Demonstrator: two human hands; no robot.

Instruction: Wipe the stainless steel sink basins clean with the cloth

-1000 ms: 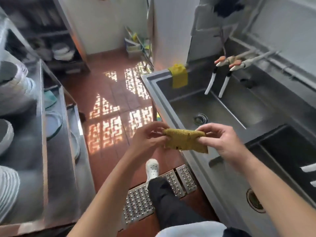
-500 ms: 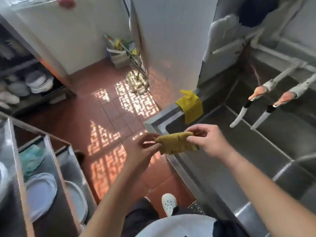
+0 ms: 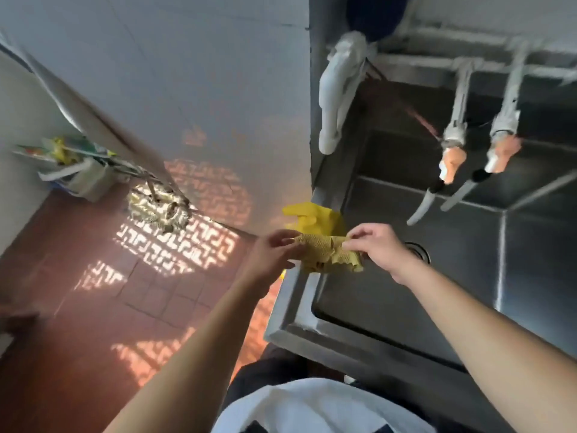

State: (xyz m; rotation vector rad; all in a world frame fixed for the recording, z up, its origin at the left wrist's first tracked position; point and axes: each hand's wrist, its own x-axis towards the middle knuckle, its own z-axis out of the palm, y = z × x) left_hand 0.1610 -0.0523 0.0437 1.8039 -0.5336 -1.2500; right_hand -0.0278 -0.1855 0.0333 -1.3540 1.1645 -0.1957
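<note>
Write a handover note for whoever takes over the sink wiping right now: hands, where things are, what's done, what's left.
Left hand: pinches one end of the mustard-yellow mesh cloth.
Right hand: pinches the other end; the cloth is stretched between both, above the front-left rim of the stainless steel sink basin.
A bright yellow rubber glove hangs over the rim behind the cloth.
Done: cloth in hand.
Left: the cloth has not yet touched the basin; all wiping remains.
</note>
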